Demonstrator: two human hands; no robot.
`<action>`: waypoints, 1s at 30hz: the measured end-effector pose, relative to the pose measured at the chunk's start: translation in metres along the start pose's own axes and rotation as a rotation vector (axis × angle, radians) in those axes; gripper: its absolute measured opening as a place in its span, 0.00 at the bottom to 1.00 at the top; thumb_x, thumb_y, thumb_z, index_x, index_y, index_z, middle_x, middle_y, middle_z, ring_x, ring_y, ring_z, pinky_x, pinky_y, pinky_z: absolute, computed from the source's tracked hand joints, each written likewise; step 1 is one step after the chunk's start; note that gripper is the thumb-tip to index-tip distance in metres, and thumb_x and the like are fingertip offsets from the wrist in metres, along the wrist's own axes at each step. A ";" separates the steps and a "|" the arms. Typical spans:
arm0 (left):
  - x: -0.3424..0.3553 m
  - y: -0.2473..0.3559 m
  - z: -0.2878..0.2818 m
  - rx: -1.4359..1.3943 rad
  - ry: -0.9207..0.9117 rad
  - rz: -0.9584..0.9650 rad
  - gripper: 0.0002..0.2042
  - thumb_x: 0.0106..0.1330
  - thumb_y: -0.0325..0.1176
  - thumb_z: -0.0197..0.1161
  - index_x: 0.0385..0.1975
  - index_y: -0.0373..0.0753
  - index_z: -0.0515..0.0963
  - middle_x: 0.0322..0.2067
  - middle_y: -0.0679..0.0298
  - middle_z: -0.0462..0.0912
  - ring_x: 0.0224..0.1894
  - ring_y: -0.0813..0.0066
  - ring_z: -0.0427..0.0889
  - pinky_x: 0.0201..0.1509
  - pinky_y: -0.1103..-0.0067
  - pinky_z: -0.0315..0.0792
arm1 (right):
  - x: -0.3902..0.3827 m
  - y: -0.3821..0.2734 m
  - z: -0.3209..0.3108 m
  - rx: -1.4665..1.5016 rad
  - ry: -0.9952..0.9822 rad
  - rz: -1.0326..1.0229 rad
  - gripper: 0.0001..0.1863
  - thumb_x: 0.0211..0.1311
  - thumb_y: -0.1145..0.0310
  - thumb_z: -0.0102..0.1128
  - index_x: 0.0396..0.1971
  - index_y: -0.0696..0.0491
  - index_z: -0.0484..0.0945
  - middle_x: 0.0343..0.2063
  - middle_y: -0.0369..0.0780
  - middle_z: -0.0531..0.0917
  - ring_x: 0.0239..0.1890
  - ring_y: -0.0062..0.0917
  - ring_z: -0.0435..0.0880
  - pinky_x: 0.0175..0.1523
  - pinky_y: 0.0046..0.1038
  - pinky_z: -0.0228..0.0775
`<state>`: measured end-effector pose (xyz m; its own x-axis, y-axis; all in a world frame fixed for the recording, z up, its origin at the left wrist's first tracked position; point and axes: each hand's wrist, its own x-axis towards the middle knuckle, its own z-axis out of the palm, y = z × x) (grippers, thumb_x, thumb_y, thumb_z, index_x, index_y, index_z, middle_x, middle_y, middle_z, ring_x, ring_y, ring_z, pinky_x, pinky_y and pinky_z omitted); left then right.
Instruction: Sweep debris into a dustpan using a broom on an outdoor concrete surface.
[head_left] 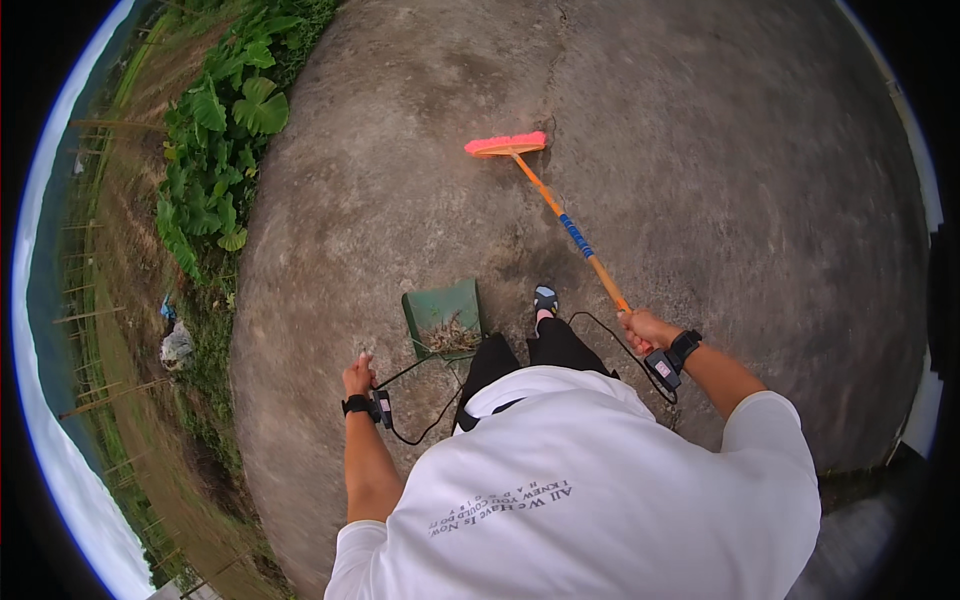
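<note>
My right hand [647, 329] grips the end of a long orange broom handle [575, 232] with a blue band. Its pink brush head [506, 144] rests on the concrete ground far ahead of me. My left hand [358, 377] is closed around the thin handle of a green dustpan [442, 313]. The dustpan stands on the ground just left of my legs and holds dry plant debris [452, 335]. Both wrists wear black bands with small devices and a cable running between them.
Worn grey concrete [700, 150] spreads ahead and to the right. Leafy green plants [225, 130] and grass border it on the left, with a white bag of litter [177, 345] in the weeds. One foot in a sandal [544, 298] shows ahead of me.
</note>
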<state>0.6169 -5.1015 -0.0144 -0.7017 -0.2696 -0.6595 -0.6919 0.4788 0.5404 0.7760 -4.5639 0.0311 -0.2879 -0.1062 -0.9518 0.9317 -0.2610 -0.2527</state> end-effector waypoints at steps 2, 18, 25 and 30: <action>0.017 0.004 -0.004 -0.038 -0.020 0.000 0.16 0.54 0.42 0.48 0.31 0.34 0.73 0.08 0.66 0.66 0.09 0.79 0.65 0.12 0.83 0.58 | -0.046 0.035 0.008 0.210 -0.120 0.198 0.14 0.54 0.60 0.41 0.14 0.49 0.58 0.05 0.29 0.57 0.05 0.12 0.52 0.08 0.15 0.45; 0.066 0.044 -0.024 0.073 -0.155 0.101 0.16 0.55 0.42 0.48 0.29 0.34 0.73 0.07 0.65 0.65 0.08 0.78 0.63 0.10 0.82 0.57 | 0.024 0.023 0.080 -0.219 0.235 -0.228 0.16 0.55 0.59 0.40 0.14 0.53 0.60 0.04 0.33 0.61 0.04 0.15 0.59 0.07 0.19 0.51; 0.089 0.039 -0.055 0.179 -0.189 0.213 0.14 0.53 0.40 0.51 0.26 0.34 0.74 0.07 0.65 0.66 0.07 0.79 0.62 0.10 0.81 0.57 | -0.070 0.132 0.146 0.168 0.103 0.019 0.15 0.53 0.59 0.43 0.12 0.51 0.60 0.06 0.31 0.61 0.04 0.14 0.57 0.07 0.16 0.49; 0.103 0.019 -0.052 0.211 -0.227 0.239 0.14 0.53 0.39 0.51 0.26 0.32 0.74 0.07 0.64 0.66 0.07 0.79 0.63 0.10 0.81 0.57 | -0.110 0.176 0.194 -0.020 0.232 -0.039 0.16 0.53 0.60 0.44 0.12 0.54 0.61 0.06 0.34 0.63 0.04 0.16 0.60 0.07 0.19 0.52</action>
<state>0.5230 -5.1639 -0.0446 -0.7670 0.0508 -0.6397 -0.4466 0.6736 0.5889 0.9283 -4.7845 0.1256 -0.2676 0.1273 -0.9551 0.9258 -0.2408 -0.2915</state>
